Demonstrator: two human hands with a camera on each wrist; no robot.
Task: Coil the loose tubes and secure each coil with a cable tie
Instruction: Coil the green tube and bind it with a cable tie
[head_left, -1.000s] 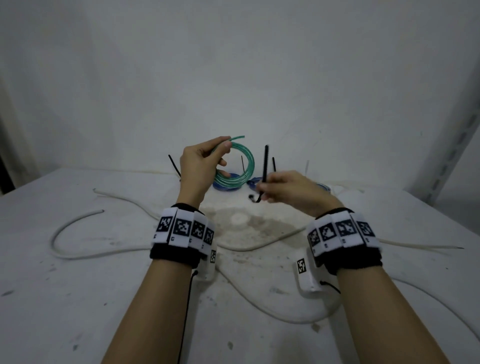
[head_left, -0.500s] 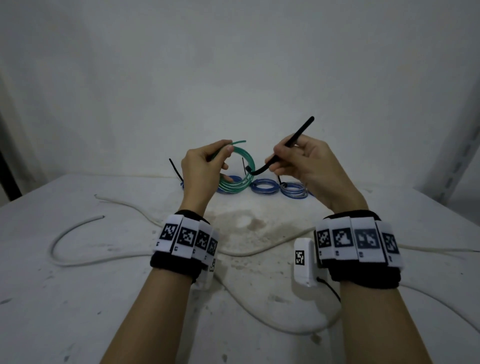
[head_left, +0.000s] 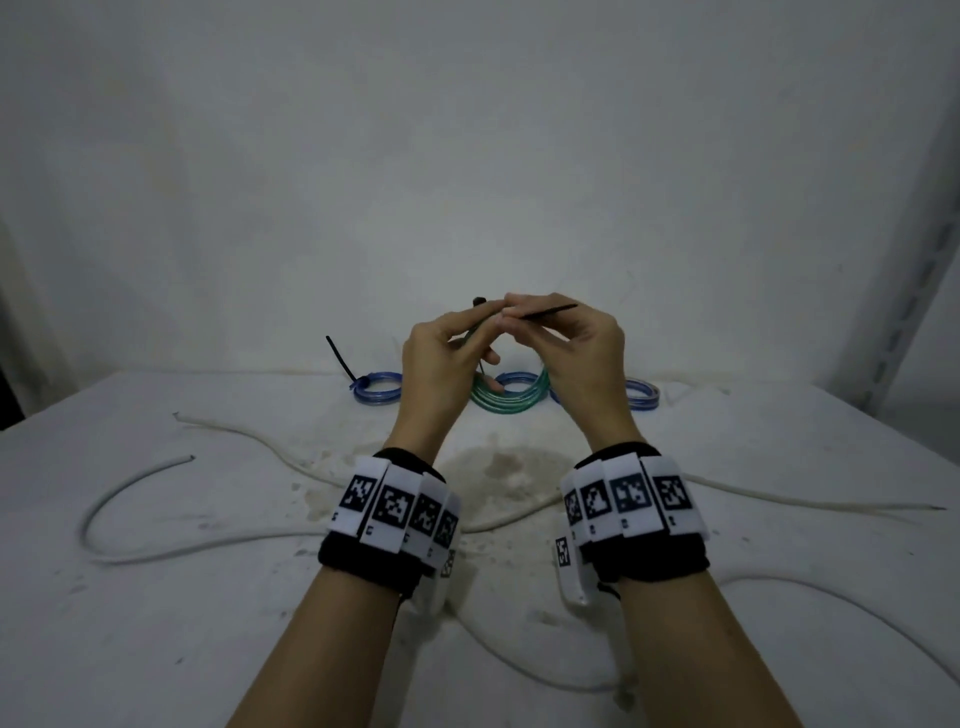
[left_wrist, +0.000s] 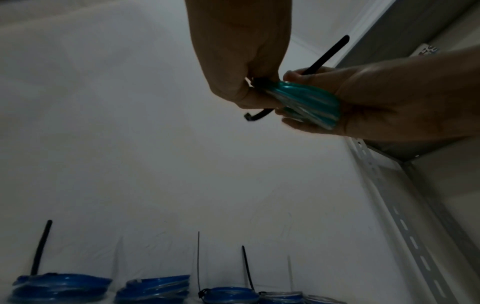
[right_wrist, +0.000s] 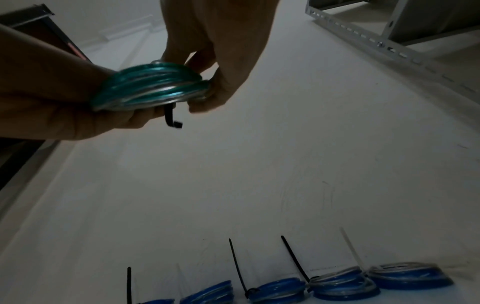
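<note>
Coil: a green translucent plastic tube coil (head_left: 511, 400), held upright above the white table (head_left: 156, 623) between both hands.
Left hand (head_left: 441, 364): fingers pinch the coil's top.
Right hand (head_left: 582, 358): fingertips pinch a thin black plastic cable tie (head_left: 550, 310) at the coil's top.
Handling: probably light, springy and slick; grip across all loops beside the tie.

A bare workroom: stained white table (head_left: 156, 623), plain wall (head_left: 467, 156), slotted metal shelving (left_wrist: 405, 232).

Stained white table (head_left: 156, 649): loose white tubes (head_left: 130, 551), tied blue coils (head_left: 376, 394) along back.
</note>
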